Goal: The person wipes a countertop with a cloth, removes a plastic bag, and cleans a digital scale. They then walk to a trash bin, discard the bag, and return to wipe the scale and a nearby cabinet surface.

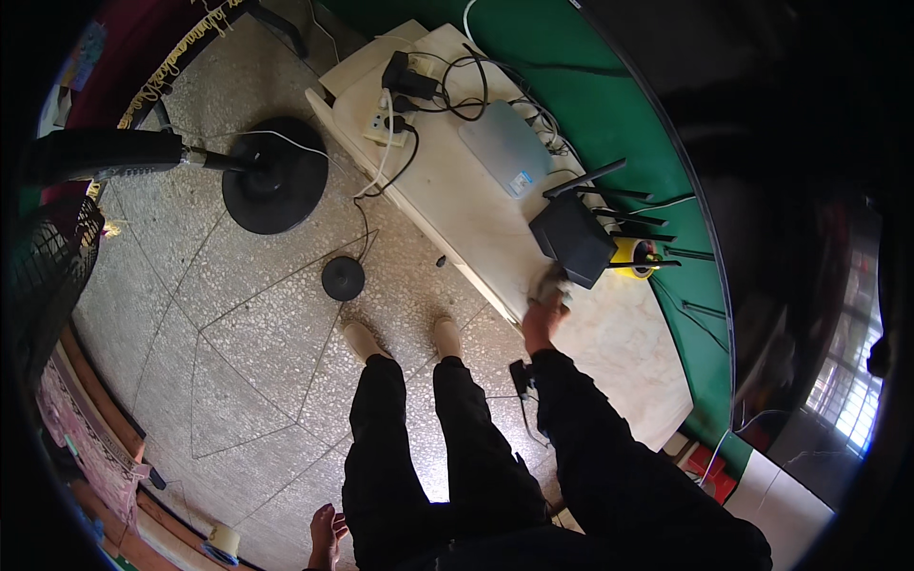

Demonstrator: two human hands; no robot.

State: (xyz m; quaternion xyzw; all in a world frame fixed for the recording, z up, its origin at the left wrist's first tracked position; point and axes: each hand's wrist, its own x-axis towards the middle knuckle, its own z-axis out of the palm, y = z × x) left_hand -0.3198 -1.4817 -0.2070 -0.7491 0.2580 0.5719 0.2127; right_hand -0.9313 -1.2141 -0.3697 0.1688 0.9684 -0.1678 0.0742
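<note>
My right hand (546, 317) grips a crumpled greyish cloth (550, 283), blurred, against the pale marble-look top of a long low cabinet (457, 193). Just beyond the cloth stands a black router (575, 239) with several antennas. By its far side is a yellow roll-shaped container (631, 258) with something dark in it. A translucent, light blue-grey flat box (508, 148) bearing a label lies farther along the top. Low beside my left leg hangs my left hand (328, 532), its fingers loosely bent and apart, with nothing visible in it.
Power strips (389, 118) with plugs and tangled cables crowd the cabinet's far end. A large dark screen (785, 214) rises at the right. On the speckled floor (250, 371) are a fan's round black base (275, 175) and a small black disc (343, 278) with a cord.
</note>
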